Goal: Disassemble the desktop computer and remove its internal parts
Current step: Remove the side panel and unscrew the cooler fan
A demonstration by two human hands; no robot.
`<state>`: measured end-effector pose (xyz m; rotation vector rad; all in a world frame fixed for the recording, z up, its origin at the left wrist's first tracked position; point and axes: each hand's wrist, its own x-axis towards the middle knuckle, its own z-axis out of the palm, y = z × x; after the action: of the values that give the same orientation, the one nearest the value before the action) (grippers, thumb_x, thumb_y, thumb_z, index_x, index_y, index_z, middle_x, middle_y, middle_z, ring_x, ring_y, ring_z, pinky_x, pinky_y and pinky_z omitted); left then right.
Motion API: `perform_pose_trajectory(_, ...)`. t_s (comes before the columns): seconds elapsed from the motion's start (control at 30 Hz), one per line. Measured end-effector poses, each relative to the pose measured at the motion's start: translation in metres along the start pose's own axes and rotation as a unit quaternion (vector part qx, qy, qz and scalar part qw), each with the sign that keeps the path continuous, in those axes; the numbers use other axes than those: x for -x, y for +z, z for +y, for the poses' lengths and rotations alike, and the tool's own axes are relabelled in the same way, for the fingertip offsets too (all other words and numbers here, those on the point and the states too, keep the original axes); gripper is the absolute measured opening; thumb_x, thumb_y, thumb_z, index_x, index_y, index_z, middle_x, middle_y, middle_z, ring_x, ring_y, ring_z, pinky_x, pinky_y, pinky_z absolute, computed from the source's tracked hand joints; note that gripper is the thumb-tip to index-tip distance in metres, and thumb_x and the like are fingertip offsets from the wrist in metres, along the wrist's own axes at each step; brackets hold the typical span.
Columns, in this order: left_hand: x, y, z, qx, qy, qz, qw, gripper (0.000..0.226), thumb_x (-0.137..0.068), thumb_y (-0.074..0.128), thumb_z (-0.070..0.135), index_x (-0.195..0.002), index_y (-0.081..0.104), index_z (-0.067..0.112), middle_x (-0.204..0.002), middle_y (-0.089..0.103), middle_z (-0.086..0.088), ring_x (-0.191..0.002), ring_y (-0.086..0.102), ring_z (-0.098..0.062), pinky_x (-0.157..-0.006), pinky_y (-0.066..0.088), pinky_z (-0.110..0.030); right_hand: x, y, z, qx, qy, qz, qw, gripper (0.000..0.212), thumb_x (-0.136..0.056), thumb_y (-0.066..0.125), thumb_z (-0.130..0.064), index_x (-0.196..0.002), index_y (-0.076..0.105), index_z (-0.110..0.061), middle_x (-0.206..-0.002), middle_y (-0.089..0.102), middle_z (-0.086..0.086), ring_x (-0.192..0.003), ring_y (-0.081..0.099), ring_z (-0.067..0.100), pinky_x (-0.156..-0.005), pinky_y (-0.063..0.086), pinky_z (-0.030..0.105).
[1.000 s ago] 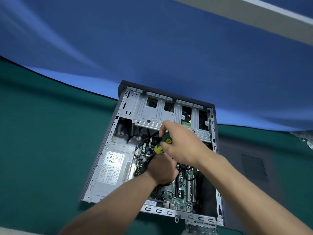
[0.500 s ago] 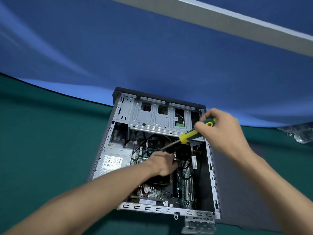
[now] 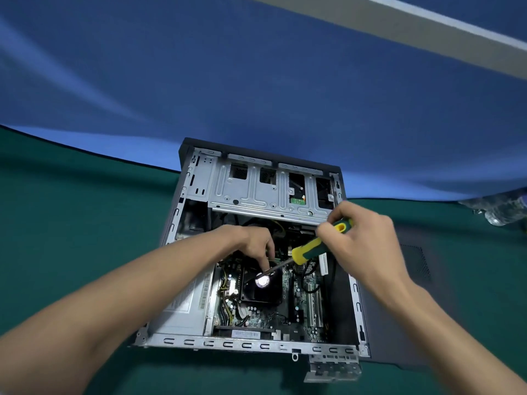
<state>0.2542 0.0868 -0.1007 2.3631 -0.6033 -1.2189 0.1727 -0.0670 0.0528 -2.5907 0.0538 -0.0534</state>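
An open desktop case [image 3: 355, 289] lies on its side on the green table. Inside are the green motherboard [image 3: 313, 303], a black CPU fan [image 3: 261, 292] with a shiny hub, a silver power supply [image 3: 185, 303] at the left and a metal drive cage [image 3: 256, 192] at the far end. My right hand [image 3: 362, 246] grips a yellow-green screwdriver [image 3: 316, 246], its shaft slanting down-left to the fan's far edge. My left hand [image 3: 253, 243] reaches into the case, fingertips pointing down at the fan's far edge beside the tip; what they touch is hidden.
The dark side panel [image 3: 410, 295] lies flat on the table right of the case. A small metal bracket [image 3: 333, 366] sits at the case's near right corner. A crumpled clear plastic item [image 3: 496, 209] lies at the far right. Blue cloth backs the green table [image 3: 71, 238].
My right hand swung the screwdriver out to the right, then tilted its tip back down to the fan. My left hand lifted off the fan, which now shows.
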Motion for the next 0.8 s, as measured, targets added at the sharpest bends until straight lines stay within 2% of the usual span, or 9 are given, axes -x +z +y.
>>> perform_pose_trajectory(0.1, 0.001, 0.001, -0.005, 0.039, -0.005, -0.011, 0.999, 0.059, -0.07, 0.08, 0.032, -0.124, 0.061, 0.018, -0.12, 0.064, 0.001, -0.112, 0.054, -0.017, -0.095, 0.039, -0.025, 0.007, 0.016, -0.002, 0.003, -0.004, -0.034, 0.999, 0.013, -0.07, 0.06, -0.032, -0.065, 0.054, -0.022, -0.045, 0.052, -0.003, -0.04, 0.04, 0.01, -0.036, 0.028, 0.018)
perform_pose_trajectory(0.17, 0.001, 0.003, -0.009, 0.063, -0.003, -0.019, 0.998, 0.055, -0.069, 0.081, 0.032, -0.119, 0.063, 0.017, -0.11, 0.066, 0.004, -0.11, 0.056, -0.017, -0.098, 0.04, -0.028, 0.011, 0.025, -0.004, 0.013, -0.012, -0.051, 0.999, 0.014, -0.071, 0.059, -0.034, -0.067, 0.054, -0.022, -0.046, 0.052, -0.004, -0.04, 0.041, 0.01, -0.039, 0.031, 0.02)
perform_pose_trajectory(0.27, 0.001, 0.006, -0.012, 0.069, 0.002, -0.002, 0.998, 0.02, -0.068, 0.082, 0.03, -0.082, 0.069, 0.025, -0.097, 0.068, -0.002, -0.092, 0.059, -0.018, -0.076, 0.044, -0.026, 0.015, 0.037, -0.008, 0.03, -0.029, -0.069, 0.997, 0.014, -0.075, 0.06, -0.034, -0.071, 0.056, -0.022, -0.048, 0.05, -0.005, -0.043, 0.04, 0.009, -0.043, 0.031, 0.024)
perform_pose_trajectory(0.33, 0.001, 0.007, -0.011, 0.067, 0.01, 0.005, 0.998, 0.015, -0.07, 0.08, 0.023, -0.072, 0.065, 0.026, -0.1, 0.062, 0.002, -0.096, 0.055, -0.015, -0.076, 0.045, -0.032, 0.016, 0.043, -0.01, 0.032, -0.041, -0.082, 0.995, 0.015, -0.075, 0.06, -0.036, -0.073, 0.055, -0.022, -0.049, 0.05, -0.005, -0.045, 0.041, 0.01, -0.044, 0.029, 0.024)
perform_pose_trajectory(0.37, 0.002, 0.007, -0.01, 0.065, 0.011, 0.007, 0.998, 0.011, -0.072, 0.077, 0.02, -0.077, 0.068, 0.022, -0.101, 0.061, 0.003, -0.099, 0.053, -0.014, -0.08, 0.045, -0.033, 0.017, 0.046, -0.01, 0.034, -0.047, -0.086, 0.995, 0.017, -0.075, 0.058, -0.038, -0.074, 0.055, -0.022, -0.049, 0.05, -0.005, -0.045, 0.042, 0.009, -0.044, 0.028, 0.024)
perform_pose_trajectory(0.43, 0.003, 0.005, -0.01, 0.059, 0.007, 0.009, 0.998, 0.018, -0.075, 0.073, 0.015, -0.093, 0.072, 0.012, -0.106, 0.062, -0.003, -0.103, 0.053, -0.021, -0.08, 0.046, -0.035, 0.016, 0.05, -0.012, 0.036, -0.055, -0.087, 0.994, 0.018, -0.074, 0.056, -0.041, -0.074, 0.054, -0.023, -0.048, 0.049, -0.006, -0.045, 0.042, 0.008, -0.044, 0.026, 0.023)
perform_pose_trajectory(0.53, 0.006, 0.006, -0.01, 0.059, 0.009, 0.019, 0.998, 0.02, -0.078, 0.067, 0.011, -0.095, 0.07, 0.001, -0.101, 0.059, -0.004, -0.101, 0.051, -0.025, -0.079, 0.044, -0.039, 0.014, 0.055, -0.013, 0.047, -0.063, -0.079, 0.994, 0.016, -0.074, 0.058, -0.039, -0.074, 0.053, -0.024, -0.048, 0.048, -0.007, -0.045, 0.043, 0.007, -0.043, 0.027, 0.022)
perform_pose_trajectory(0.67, 0.006, 0.008, -0.01, 0.071, 0.01, 0.032, 0.997, 0.018, -0.078, 0.066, 0.007, -0.094, 0.072, 0.006, -0.102, 0.062, -0.004, -0.102, 0.053, -0.024, -0.07, 0.045, -0.034, 0.013, 0.061, -0.012, 0.071, -0.075, -0.079, 0.991, 0.018, -0.076, 0.058, -0.039, -0.076, 0.055, -0.021, -0.049, 0.05, -0.007, -0.048, 0.046, 0.01, -0.044, 0.029, 0.023)
perform_pose_trajectory(0.8, 0.006, 0.009, -0.011, 0.084, 0.002, 0.028, 0.996, 0.022, -0.077, 0.071, 0.013, -0.099, 0.073, 0.011, -0.108, 0.063, -0.004, -0.104, 0.053, -0.019, -0.086, 0.047, -0.034, 0.016, 0.063, -0.011, 0.082, -0.083, -0.082, 0.99, 0.024, -0.075, 0.052, -0.044, -0.077, 0.054, -0.02, -0.05, 0.05, -0.007, -0.047, 0.045, 0.007, -0.043, 0.027, 0.021)
